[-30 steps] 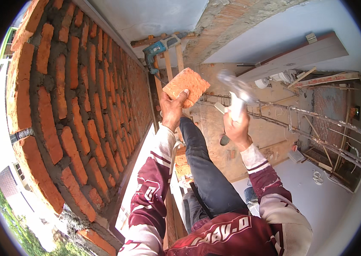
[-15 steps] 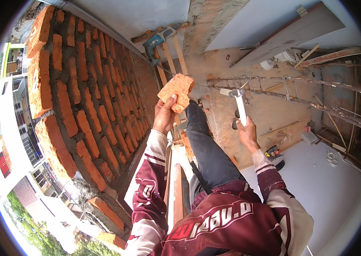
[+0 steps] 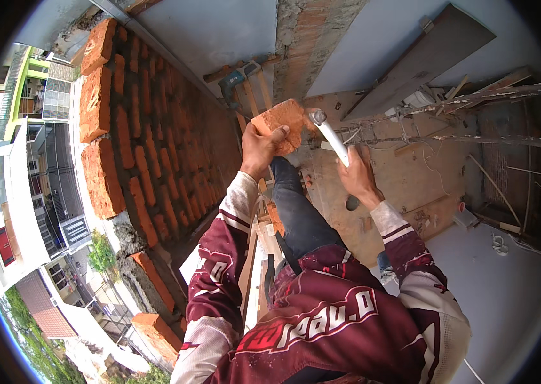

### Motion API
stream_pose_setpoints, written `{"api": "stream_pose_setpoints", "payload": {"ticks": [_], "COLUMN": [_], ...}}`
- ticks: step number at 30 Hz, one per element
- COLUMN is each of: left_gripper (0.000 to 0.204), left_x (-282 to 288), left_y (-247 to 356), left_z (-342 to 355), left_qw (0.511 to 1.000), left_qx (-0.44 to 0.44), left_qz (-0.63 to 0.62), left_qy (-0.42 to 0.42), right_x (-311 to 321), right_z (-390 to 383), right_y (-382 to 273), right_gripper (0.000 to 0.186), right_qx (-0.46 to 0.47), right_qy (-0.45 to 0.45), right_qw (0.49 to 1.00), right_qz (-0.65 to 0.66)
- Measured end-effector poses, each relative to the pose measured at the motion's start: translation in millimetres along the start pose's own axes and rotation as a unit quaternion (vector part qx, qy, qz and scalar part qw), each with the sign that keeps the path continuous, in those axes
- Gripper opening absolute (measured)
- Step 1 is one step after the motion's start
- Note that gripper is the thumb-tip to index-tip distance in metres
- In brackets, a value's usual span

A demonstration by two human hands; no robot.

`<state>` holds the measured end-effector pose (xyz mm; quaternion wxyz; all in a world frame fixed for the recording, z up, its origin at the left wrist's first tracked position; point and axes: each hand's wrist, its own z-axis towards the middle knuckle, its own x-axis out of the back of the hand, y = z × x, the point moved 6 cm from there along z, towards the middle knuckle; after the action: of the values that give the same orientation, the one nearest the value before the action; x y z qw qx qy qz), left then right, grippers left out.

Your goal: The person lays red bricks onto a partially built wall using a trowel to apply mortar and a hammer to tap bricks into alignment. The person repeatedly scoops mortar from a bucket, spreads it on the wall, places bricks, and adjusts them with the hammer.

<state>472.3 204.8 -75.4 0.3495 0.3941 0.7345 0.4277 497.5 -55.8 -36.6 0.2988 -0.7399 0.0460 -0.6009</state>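
Note:
A broken piece of orange brick (image 3: 278, 120) is pinched in my left hand (image 3: 257, 152), with the thumb across its near face. My right hand (image 3: 360, 174) is wrapped round the white handle of a hammer (image 3: 334, 141). The metal head is right beside the brick's right-hand edge, where an orange smear shows. I cannot tell whether the two touch. To the left of my left hand runs a wall of orange bricks and grey mortar (image 3: 167, 157), its edge stepped with protruding bricks.
Wooden planks (image 3: 251, 265) lie below, beside my leg. A teal power tool (image 3: 232, 80) rests on timber at the back. Rusty steel bars (image 3: 475, 139) cross the right side, near a leaning dark board (image 3: 421, 61). Beyond the wall's left edge, houses stand lower down.
The hammer has come left and tilted, its head going from well apart to right beside the brick. The brick has turned a little in my left hand. The whole view has shifted.

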Motion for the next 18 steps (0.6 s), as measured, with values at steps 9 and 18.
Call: {"api": "stream_pose_setpoints", "payload": {"ticks": [9,18], "left_gripper": [0.043,0.041], "left_x": [5.6,-25.6], "left_y": [-25.4,-1.0], "left_z": [-47.2,-64.5], "left_qw": [0.988,0.995], "left_qx": [0.127,0.079], "left_qz": [-0.064,-0.027], "left_qy": [-0.062,-0.053], "right_x": [-32.3,148.4], "right_z": [-152.0,-72.1], "right_y": [123.7,-44.9], "right_gripper": [0.030,0.011], "right_qx": [-0.297,0.121], "right_qy": [-0.006,0.348], "right_qw": [0.946,0.871], "right_qz": [0.125,0.326]}}
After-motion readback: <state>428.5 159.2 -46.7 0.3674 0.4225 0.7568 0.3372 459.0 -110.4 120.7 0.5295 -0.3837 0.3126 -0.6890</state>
